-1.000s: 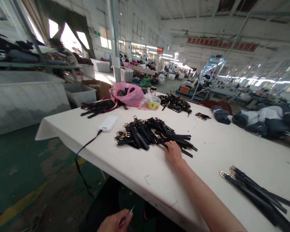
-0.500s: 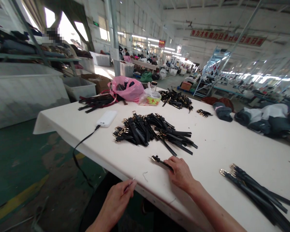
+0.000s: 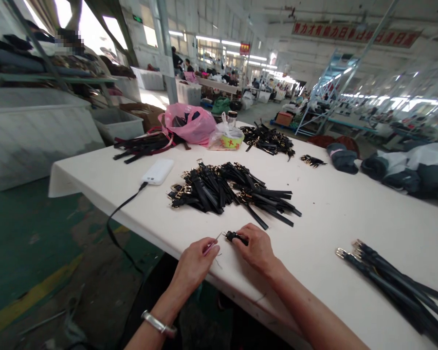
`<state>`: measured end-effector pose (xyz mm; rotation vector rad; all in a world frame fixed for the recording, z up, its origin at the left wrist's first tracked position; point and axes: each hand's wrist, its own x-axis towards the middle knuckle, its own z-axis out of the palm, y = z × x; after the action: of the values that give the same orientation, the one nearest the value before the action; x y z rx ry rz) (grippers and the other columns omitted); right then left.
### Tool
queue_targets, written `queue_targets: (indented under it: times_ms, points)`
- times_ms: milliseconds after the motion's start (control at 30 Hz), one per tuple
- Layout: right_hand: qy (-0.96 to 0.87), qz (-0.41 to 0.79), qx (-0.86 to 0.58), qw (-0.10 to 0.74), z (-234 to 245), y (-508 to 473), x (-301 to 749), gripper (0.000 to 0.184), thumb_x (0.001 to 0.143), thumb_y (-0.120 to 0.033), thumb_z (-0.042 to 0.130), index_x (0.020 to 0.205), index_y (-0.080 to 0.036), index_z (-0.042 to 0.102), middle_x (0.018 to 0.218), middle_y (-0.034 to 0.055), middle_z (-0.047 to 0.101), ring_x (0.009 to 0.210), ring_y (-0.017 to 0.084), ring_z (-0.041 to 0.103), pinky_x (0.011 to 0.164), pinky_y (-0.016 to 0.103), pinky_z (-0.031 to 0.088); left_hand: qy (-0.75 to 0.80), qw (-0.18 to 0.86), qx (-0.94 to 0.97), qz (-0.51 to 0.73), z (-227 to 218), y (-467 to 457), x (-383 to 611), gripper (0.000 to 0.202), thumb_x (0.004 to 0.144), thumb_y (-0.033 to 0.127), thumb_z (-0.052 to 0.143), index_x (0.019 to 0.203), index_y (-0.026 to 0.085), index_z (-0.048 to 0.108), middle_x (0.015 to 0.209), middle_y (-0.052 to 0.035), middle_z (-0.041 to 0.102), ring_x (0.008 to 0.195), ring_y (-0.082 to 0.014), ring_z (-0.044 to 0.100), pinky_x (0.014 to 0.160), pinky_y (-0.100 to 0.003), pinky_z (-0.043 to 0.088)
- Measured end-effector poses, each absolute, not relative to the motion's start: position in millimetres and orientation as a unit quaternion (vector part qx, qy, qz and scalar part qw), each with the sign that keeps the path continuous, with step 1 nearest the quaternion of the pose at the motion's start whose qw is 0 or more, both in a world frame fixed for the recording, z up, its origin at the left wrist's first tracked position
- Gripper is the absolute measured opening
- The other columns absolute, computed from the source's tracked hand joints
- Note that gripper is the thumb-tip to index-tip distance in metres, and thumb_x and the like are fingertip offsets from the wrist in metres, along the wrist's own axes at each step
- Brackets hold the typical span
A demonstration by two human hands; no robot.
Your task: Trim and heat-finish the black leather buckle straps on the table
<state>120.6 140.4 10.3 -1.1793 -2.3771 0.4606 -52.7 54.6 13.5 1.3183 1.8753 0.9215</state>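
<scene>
Pinched in my left hand point(image 3: 194, 263) is a slim tool with a purple handle point(image 3: 209, 248) and a thin metal tip; its exact kind is too small to tell. The tip points at the end of a black strap point(image 3: 231, 236), close to it; whether they touch I cannot tell. My right hand point(image 3: 258, 249) is closed on that strap near the table's front edge, and its fingers hide much of it. Just beyond both hands lies a pile of black buckled straps point(image 3: 211, 189). A loose thread point(image 3: 218, 262) lies by my left fingers.
On the white-covered table point(image 3: 314, 301) are more straps point(image 3: 390, 287) at right, a white power bank point(image 3: 158, 171) with a cable over the edge, a pink bag point(image 3: 190, 127), a clear plastic bag point(image 3: 226, 138) and a far strap pile point(image 3: 268, 141). Dark cloth bundles point(image 3: 405, 175) stand at right.
My left hand has risen and moved right, bringing the tool's tip to the strap's end. My right hand has shifted slightly left and now covers more of the strap.
</scene>
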Motion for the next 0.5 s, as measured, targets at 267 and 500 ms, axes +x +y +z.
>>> queue_targets:
  times_ms: [267,500]
  points:
    - [-0.847,0.188,-0.441,0.229,0.6,136.2,123.0,0.018,0.073,-0.030,0.068,0.089,-0.021,0.067,0.088,0.0036,0.065,0.086,0.017,0.058,0.077,0.026,0.042,0.704,0.328,0.478,0.410,5.2,86.8,-56.1,0.032,0.071,0.034,0.055,0.091,0.015,0.069,0.085,-0.0070,0.071,0.080,-0.0233,0.063,0.074,-0.031,0.044]
    - [-0.828,0.249,-0.407,0.294,-8.7,141.5,122.3,0.013,0.071,-0.024,0.066,0.083,-0.019,0.065,0.076,0.0010,0.065,0.066,0.012,0.056,0.063,0.023,0.042,0.621,0.420,0.507,0.425,3.8,103.6,-48.5,0.031,0.073,0.036,0.054,0.088,0.014,0.069,0.074,-0.0015,0.068,0.075,-0.0197,0.061,0.071,-0.030,0.045]
